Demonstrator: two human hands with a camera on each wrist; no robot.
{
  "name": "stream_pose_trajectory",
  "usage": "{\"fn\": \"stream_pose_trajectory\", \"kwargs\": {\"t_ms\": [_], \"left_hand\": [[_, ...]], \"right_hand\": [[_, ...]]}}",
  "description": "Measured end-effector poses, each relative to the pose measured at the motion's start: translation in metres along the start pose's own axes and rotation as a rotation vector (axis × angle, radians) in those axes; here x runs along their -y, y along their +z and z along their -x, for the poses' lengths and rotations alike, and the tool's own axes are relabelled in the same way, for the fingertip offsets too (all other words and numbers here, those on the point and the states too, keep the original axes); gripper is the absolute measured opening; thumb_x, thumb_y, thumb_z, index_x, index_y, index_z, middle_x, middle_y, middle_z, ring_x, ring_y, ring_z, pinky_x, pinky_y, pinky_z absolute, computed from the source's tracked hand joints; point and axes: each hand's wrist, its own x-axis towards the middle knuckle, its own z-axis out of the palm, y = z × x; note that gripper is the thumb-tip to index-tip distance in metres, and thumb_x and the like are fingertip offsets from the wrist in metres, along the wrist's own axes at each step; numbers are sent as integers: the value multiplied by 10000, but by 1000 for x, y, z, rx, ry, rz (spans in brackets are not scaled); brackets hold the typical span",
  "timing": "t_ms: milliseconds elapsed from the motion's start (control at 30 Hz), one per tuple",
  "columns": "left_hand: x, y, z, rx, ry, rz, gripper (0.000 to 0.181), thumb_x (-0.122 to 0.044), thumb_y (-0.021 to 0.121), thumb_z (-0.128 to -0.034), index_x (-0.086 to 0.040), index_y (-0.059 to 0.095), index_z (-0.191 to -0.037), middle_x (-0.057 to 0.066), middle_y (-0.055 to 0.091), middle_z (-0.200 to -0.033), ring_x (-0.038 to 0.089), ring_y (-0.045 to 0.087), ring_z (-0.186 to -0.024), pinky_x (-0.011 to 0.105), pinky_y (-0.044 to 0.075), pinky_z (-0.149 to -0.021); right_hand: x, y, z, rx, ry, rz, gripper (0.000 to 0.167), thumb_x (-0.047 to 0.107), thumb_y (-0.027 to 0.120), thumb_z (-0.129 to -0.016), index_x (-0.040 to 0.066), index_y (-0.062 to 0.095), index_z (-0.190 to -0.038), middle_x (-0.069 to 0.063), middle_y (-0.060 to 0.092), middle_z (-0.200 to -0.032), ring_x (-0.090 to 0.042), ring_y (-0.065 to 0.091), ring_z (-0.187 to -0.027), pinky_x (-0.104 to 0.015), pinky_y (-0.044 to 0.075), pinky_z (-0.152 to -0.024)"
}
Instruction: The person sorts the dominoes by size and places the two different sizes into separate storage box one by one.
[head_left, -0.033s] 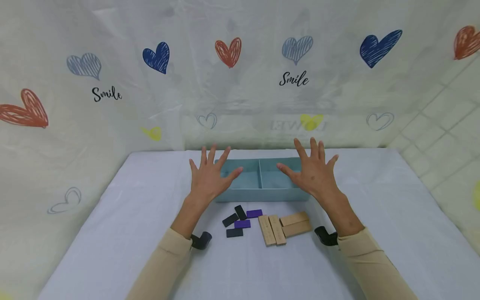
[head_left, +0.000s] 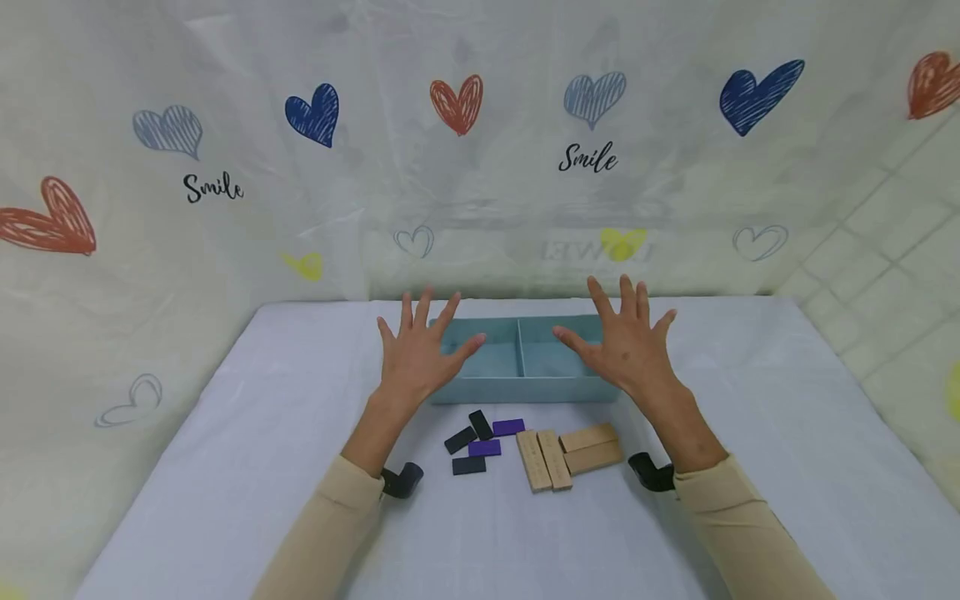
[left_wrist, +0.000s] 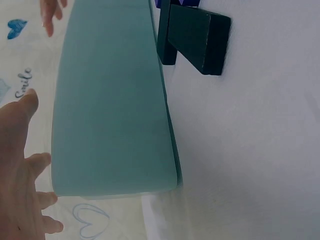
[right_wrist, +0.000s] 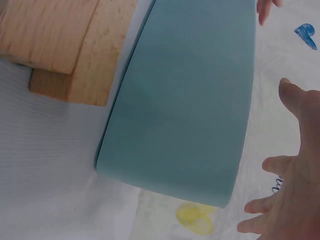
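Tray point(head_left: 525, 390), pale blue, sits upright at 12 o'clock on the white cloth point(head_left: 217, 475), split by a divider point(head_left: 520, 348) into a 9 o'clock and a 3 o'clock compartment. At its 9 o'clock end is the left hand point(head_left: 420, 358), fingers straight and spread wide, holding nothing; I cannot tell if it touches the rim. At the 3 o'clock end is the right hand point(head_left: 630, 354), also fanned wide and holding nothing. Both thumbs point inward, toward each other.

Near the tray, at 7 o'clock from its middle, lies a loose cluster: one purple block point(head_left: 484, 448) at the centre, another at 2 o'clock, and black blocks point(head_left: 468, 465) at 7, 9 and 12. At 5 o'clock from the tray lie four wood blocks point(head_left: 554, 460): two with their far ends toward 11, and two to their 3 o'clock side, lying more crosswise. Beige sleeves point(head_left: 330, 521) come in from 7 and 5 o'clock. Beyond the tray, at 12, hangs a heart-printed backdrop point(head_left: 517, 42).
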Motion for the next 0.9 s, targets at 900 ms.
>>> {"fn": "stream_pose_trajectory", "kwargs": {"t_ms": [900], "left_hand": [[10,1,1,29,21,282,756,-547,649,-992,-286,346,-1634,143,207,-1737,412,338,-1561,672,401,-1182]], "right_hand": [[-4,15,13,4,-64,-60,947,642,670,-933,148,294,-1649,-309,205,-1678,-516,182,-1568,-854,57,-1179]]}}
